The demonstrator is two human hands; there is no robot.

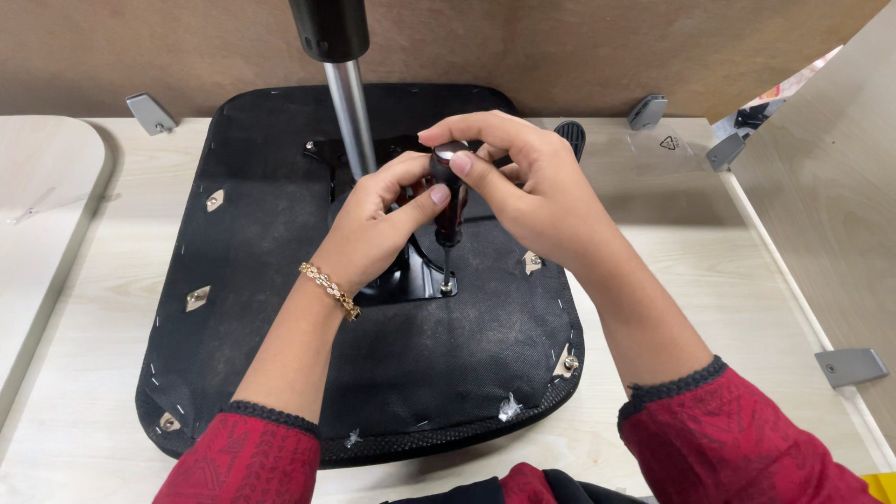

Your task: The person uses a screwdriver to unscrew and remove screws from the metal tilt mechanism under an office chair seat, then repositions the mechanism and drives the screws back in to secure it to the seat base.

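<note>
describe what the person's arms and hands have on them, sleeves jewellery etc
Both arms wear dark red patterned sleeves with black braided cuffs, pushed up the forearm. The left hand has a gold chain bracelet at the wrist. The right hand is bare, with no rings visible on its fingers.

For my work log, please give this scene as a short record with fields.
Place: pale wooden table with brown partition walls
Main item: black chair seat, upside down, metal column standing up from its plate
Tool: screwdriver, upright, tip on a screw at the plate corner
Left hand: grips the screwdriver handle from the side
Right hand: fingers on the handle top
Worn: gold bracelet, red sleeves
</note>
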